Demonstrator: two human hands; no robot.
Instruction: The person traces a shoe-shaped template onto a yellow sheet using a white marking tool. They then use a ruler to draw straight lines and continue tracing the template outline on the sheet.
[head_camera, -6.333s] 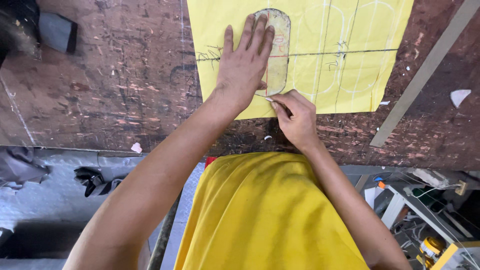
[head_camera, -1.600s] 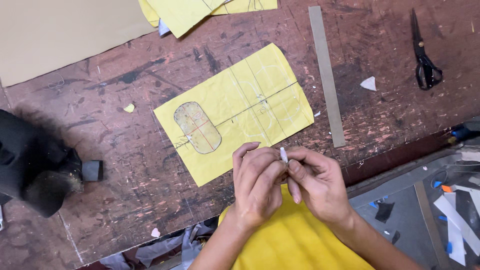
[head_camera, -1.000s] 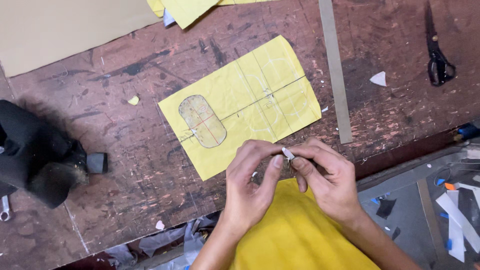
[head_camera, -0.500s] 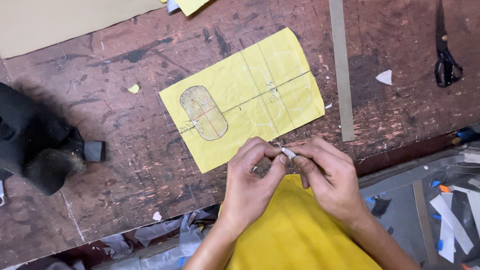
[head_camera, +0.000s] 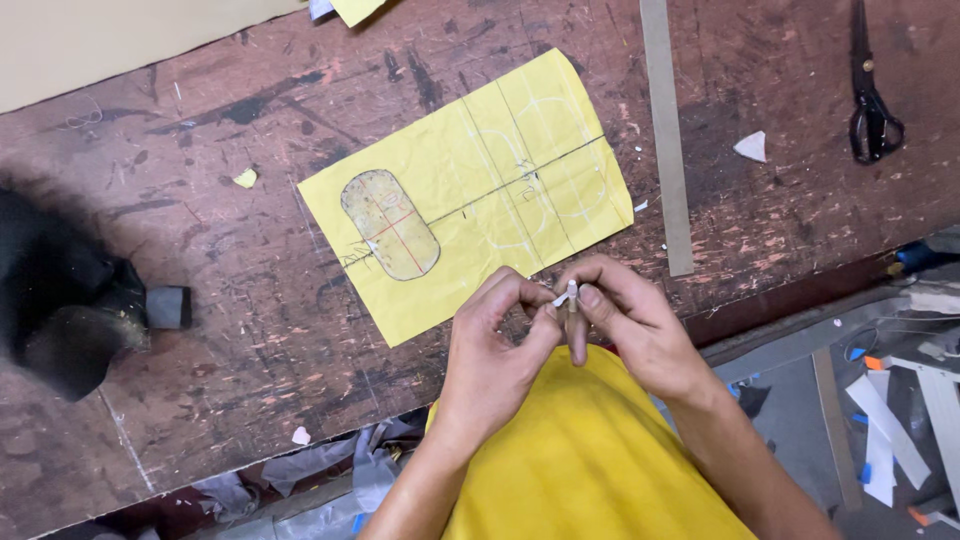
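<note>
My left hand (head_camera: 495, 345) and my right hand (head_camera: 625, 325) meet at the near edge of the worn brown table (head_camera: 250, 300). Between their fingertips they pinch a small white marking stick (head_camera: 570, 296). Just beyond the hands lies a yellow sheet (head_camera: 480, 190) with drawn lines and faint oval outlines. An oval tan template (head_camera: 390, 224) with a red cross rests on the sheet's left part, untouched.
A long flat strip (head_camera: 665, 130) lies to the right of the sheet, black scissors (head_camera: 872, 100) farther right. A black bag (head_camera: 60, 300) sits at the left edge, tan board (head_camera: 120, 40) at the far left. Paper scraps lie scattered; clutter fills the floor at right.
Earlier my left hand pressed the template while my right traced around it. Both hands have since pulled back off the sheet and now work the white stick together.
</note>
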